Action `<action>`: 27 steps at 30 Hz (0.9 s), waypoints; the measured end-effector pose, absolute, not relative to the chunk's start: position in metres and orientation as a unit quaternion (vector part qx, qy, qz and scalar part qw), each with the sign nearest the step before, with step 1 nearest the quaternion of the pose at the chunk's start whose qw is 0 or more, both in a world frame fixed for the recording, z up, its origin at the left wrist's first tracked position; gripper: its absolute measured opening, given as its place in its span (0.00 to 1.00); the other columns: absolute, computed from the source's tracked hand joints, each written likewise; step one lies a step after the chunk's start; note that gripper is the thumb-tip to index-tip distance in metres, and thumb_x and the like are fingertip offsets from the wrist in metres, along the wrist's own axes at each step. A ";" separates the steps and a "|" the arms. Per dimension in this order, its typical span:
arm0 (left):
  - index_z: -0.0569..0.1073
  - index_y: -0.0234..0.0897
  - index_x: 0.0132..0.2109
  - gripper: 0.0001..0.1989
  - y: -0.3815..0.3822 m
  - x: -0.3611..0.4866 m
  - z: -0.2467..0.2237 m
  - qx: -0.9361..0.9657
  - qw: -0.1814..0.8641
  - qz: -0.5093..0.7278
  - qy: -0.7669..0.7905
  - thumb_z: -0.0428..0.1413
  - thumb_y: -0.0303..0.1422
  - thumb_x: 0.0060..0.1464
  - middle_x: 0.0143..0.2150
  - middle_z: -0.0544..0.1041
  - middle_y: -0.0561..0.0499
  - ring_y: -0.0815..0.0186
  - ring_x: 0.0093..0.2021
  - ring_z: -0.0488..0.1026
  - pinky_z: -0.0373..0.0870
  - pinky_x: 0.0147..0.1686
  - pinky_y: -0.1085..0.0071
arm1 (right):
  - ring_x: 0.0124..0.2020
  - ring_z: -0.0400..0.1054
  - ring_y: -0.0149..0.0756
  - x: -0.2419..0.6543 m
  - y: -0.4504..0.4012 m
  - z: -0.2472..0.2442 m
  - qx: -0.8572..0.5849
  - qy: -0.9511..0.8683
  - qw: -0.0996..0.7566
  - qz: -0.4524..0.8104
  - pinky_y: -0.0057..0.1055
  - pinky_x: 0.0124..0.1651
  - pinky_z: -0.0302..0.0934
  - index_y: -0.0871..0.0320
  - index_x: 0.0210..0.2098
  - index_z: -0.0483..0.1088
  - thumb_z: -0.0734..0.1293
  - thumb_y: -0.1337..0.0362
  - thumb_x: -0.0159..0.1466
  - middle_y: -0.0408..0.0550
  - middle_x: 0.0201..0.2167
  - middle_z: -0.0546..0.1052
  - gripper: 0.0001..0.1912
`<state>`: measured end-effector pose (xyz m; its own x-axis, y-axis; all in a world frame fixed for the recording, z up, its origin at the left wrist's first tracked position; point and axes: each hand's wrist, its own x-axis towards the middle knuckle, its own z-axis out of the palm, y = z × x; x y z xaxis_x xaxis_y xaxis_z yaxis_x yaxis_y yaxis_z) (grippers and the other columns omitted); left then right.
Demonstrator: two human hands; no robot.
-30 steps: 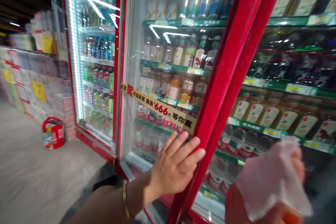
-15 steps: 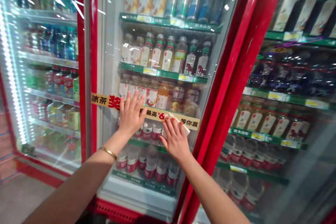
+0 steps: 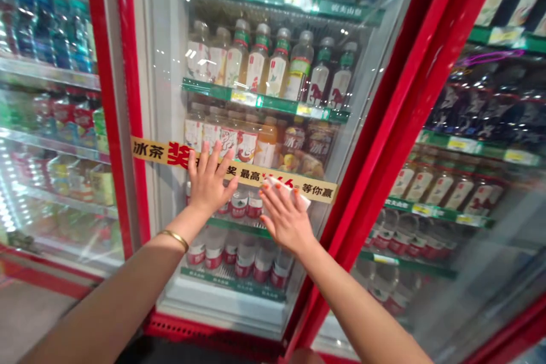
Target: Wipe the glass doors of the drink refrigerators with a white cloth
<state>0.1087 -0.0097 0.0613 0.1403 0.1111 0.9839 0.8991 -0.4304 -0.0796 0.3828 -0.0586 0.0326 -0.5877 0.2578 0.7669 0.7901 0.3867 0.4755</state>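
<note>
The yellow adhesive strip [image 3: 313, 190] runs across the glass of the cooler door [image 3: 168, 96], its long axis nearly level and sloping gently down to your right. Both your hands lie on it, and your right hand [image 3: 286, 220] sits nearer its right end, which stops just short of the red door frame [image 3: 367, 142]. That hand is open, with its fingers spread and flat to the glass, pinning a white wipe [image 3: 301, 198] against the strip; only a corner of the wipe shows past the fingertips. Your left hand [image 3: 209, 185], wearing a gold bangle [image 3: 174, 239], is also open and holds nothing, its palm pressed over the strip just beside the large red character. The hands are close together but not touching. The strip's left end reaches toward the neighbouring door's red frame [image 3: 133, 102]. Behind the glass, bottled drinks [image 3: 267, 68] stand on green-edged shelves [image 3: 264, 102], with bottled water [image 3: 247, 259] below your wrists.
</note>
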 end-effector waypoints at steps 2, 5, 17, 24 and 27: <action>0.46 0.57 0.83 0.43 -0.008 0.109 0.060 -0.666 0.360 -0.527 -0.386 0.56 0.46 0.69 0.85 0.45 0.50 0.49 0.86 0.38 0.30 0.82 0.39 | 0.85 0.37 0.49 0.408 -0.061 0.048 -0.420 -0.712 0.357 -0.434 0.60 0.85 0.24 0.52 0.84 0.32 0.58 0.53 0.79 0.52 0.84 0.45 0.42; 0.47 0.56 0.83 0.42 -0.007 0.110 0.059 -0.670 0.348 -0.522 -0.396 0.55 0.47 0.69 0.86 0.44 0.50 0.48 0.86 0.37 0.29 0.82 0.37 | 0.85 0.31 0.57 0.414 -0.048 0.094 -0.510 -0.613 0.427 -0.427 0.68 0.83 0.34 0.62 0.81 0.18 0.53 0.54 0.80 0.62 0.84 0.30 0.45; 0.50 0.66 0.81 0.45 -0.022 0.106 0.034 -0.698 0.402 -0.475 -0.356 0.61 0.54 0.64 0.84 0.52 0.56 0.46 0.85 0.40 0.23 0.80 0.32 | 0.85 0.24 0.58 0.416 -0.057 0.057 -0.414 -0.669 0.382 -0.484 0.69 0.83 0.25 0.55 0.84 0.38 0.64 0.48 0.76 0.56 0.85 0.38 0.47; 0.44 0.54 0.83 0.47 -0.018 0.131 0.020 -0.674 0.404 -0.501 -0.362 0.57 0.53 0.68 0.80 0.63 0.48 0.50 0.84 0.48 0.23 0.81 0.33 | 0.86 0.27 0.56 0.374 -0.051 0.073 -0.349 -0.726 0.302 -0.510 0.67 0.83 0.19 0.49 0.83 0.41 0.63 0.47 0.76 0.49 0.83 0.51 0.44; 0.44 0.54 0.83 0.46 -0.019 0.131 0.022 -0.669 0.407 -0.507 -0.360 0.58 0.52 0.68 0.79 0.65 0.48 0.50 0.84 0.50 0.24 0.81 0.33 | 0.85 0.22 0.57 0.395 -0.056 0.054 -0.350 -0.726 0.295 -0.514 0.65 0.83 0.19 0.49 0.84 0.40 0.64 0.45 0.75 0.48 0.84 0.48 0.46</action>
<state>0.1310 -0.0189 0.0218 0.2266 0.0687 0.9716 0.8947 -0.4088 -0.1798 0.3948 -0.0564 0.0544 -0.5813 0.2056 0.7873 0.8109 0.2274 0.5392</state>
